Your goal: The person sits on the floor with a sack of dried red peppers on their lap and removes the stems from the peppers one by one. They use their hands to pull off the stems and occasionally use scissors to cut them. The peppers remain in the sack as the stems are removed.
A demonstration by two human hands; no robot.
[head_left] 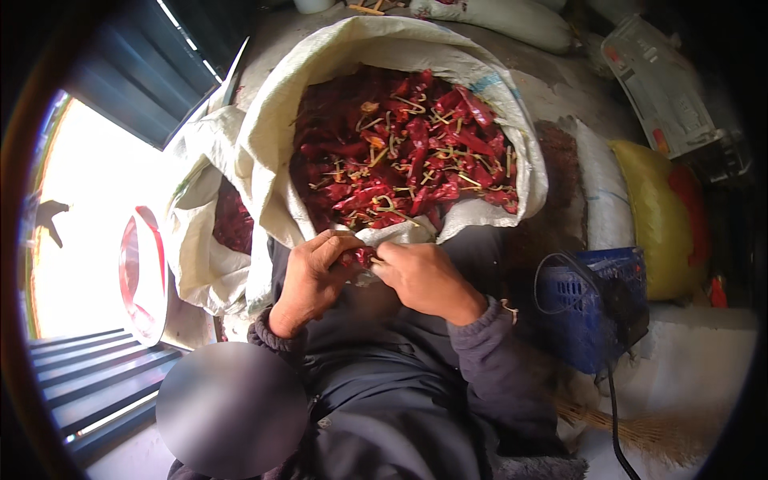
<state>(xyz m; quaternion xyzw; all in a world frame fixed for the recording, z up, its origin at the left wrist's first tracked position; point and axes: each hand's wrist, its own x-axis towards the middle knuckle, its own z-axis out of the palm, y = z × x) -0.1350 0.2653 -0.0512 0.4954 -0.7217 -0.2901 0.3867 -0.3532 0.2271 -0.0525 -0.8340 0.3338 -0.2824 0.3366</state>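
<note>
Nearest, the dark-clothed lap borders a white sack folded open apparently to keep its red peppers within reach, while the left hand and right hand, both nearly closed, pinch a crumpled pepper just beside the near edge, probably for steadiness.

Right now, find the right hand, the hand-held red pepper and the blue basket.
Right hand (424, 276), head view: its back.
Red pepper (362, 256), head view: visible middle.
Blue basket (571, 324), head view: side wall.

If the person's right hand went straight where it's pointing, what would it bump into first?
Probably the red chili pepper between the hands, then the left hand, though depth is hard to judge.
</note>
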